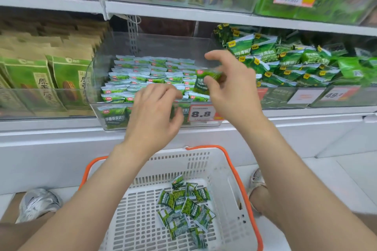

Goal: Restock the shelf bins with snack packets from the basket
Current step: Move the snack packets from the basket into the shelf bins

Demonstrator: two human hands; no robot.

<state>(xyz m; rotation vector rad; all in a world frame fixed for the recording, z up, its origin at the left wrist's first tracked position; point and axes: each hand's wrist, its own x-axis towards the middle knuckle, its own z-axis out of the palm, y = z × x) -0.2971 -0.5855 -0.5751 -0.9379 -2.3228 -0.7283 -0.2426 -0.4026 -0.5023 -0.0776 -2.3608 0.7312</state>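
A: What's unclear?
B: The left hand (153, 112) curls its fingers into the clear bin (95, 79). Whether they grip anything, I cannot tell.
A: Containers?
B: The bin holds rows of green packets (142, 75). The basket (226, 171) below holds a loose pile (183, 206).
A: The blurred packet (206, 81)?
B: Pinched between the right hand (232, 91) thumb and fingers, above the bin's right front.

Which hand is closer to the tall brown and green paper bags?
Left. The left hand is at the clear plastic bin, right of the brown and green paper bags; the right hand is farther right, pinching a small green snack packet.
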